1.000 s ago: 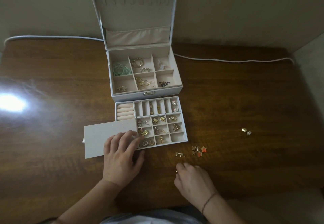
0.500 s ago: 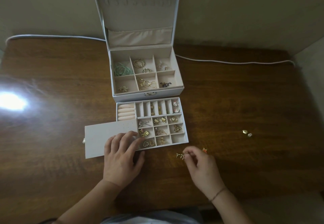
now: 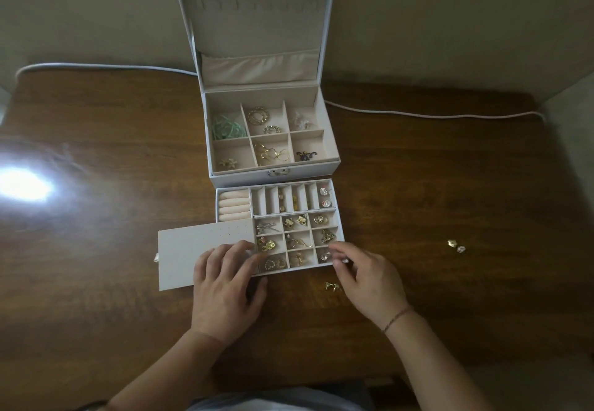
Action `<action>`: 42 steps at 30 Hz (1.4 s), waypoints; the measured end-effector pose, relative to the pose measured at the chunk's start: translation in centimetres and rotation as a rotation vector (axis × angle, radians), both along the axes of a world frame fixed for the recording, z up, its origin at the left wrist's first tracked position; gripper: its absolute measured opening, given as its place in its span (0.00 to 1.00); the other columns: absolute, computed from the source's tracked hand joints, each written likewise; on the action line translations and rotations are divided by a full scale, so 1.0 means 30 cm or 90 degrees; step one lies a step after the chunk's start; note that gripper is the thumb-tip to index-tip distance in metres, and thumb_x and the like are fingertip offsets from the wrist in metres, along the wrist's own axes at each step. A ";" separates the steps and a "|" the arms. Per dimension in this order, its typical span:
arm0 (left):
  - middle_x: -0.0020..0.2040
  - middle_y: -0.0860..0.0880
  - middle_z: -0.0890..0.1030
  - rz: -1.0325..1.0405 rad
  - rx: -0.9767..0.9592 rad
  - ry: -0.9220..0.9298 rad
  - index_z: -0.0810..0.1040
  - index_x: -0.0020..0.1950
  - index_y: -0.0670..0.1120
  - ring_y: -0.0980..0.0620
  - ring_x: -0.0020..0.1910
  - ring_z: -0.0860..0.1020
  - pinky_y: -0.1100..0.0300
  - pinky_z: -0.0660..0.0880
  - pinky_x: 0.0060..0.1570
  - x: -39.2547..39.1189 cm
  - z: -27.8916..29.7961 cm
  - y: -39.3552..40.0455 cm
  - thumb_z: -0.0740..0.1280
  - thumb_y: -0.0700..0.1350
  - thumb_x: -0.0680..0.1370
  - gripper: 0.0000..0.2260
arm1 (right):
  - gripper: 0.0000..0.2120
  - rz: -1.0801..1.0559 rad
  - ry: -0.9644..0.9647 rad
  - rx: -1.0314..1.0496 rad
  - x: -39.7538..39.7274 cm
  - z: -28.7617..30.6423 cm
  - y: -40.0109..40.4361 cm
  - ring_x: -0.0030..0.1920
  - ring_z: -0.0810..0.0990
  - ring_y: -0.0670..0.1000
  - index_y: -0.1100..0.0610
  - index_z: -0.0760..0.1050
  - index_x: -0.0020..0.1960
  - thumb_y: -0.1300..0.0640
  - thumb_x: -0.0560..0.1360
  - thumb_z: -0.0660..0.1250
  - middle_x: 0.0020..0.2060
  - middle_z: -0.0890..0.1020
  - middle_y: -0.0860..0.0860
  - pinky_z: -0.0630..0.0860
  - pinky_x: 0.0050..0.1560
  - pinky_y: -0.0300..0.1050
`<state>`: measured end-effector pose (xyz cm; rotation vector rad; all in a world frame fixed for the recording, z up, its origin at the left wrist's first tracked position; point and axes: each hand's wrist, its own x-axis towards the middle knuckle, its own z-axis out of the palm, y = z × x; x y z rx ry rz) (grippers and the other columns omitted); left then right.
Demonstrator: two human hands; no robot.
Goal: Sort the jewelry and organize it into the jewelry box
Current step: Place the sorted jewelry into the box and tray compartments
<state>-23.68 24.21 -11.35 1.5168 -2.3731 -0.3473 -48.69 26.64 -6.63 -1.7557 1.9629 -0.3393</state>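
The white jewelry box [image 3: 273, 176] stands open at the back of the table, its six-part top tray holding chains and rings. Its drawer tray [image 3: 337, 214] is pulled out in front, with earrings in many small cells. My left hand [image 3: 225, 291] lies flat on the white panel [image 3: 186, 250] slid off to the tray's left. My right hand [image 3: 369, 279] hovers at the tray's front right corner, fingers loosely apart over the corner cell [image 3: 324, 255], where small shiny pieces lie. A gold earring [image 3: 332, 287] lies on the table beside that hand. Two small earrings [image 3: 456, 246] sit far right.
A white cable [image 3: 418, 115] runs along the back of the brown wooden table [image 3: 450, 169], against the wall. A bright glare patch [image 3: 22, 184] sits at the left. The table's near edge is just below my forearms.
My right hand went from the table's front to the star pieces, then up to the tray's front right cell, which now holds shiny pieces. The left hand stayed on the panel.
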 end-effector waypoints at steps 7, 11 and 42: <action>0.64 0.47 0.75 0.004 0.001 -0.001 0.77 0.63 0.52 0.41 0.65 0.69 0.43 0.60 0.68 0.002 -0.005 0.000 0.64 0.54 0.74 0.18 | 0.13 -0.230 -0.155 0.002 -0.110 0.025 0.087 0.45 0.79 0.38 0.45 0.76 0.57 0.60 0.77 0.65 0.52 0.80 0.42 0.78 0.40 0.32; 0.64 0.47 0.75 0.003 0.004 -0.004 0.77 0.63 0.52 0.41 0.65 0.69 0.43 0.60 0.68 0.001 -0.002 -0.002 0.64 0.55 0.75 0.18 | 0.18 -0.174 -0.034 0.117 -0.119 0.009 0.148 0.49 0.75 0.41 0.45 0.73 0.63 0.57 0.76 0.68 0.59 0.72 0.41 0.74 0.47 0.31; 0.63 0.48 0.74 0.000 -0.022 -0.002 0.79 0.62 0.50 0.42 0.64 0.69 0.45 0.60 0.67 -0.001 0.001 -0.004 0.64 0.53 0.74 0.18 | 0.08 -0.337 0.111 0.128 -0.014 -0.039 0.185 0.45 0.74 0.40 0.45 0.79 0.52 0.48 0.73 0.70 0.52 0.77 0.40 0.66 0.33 0.30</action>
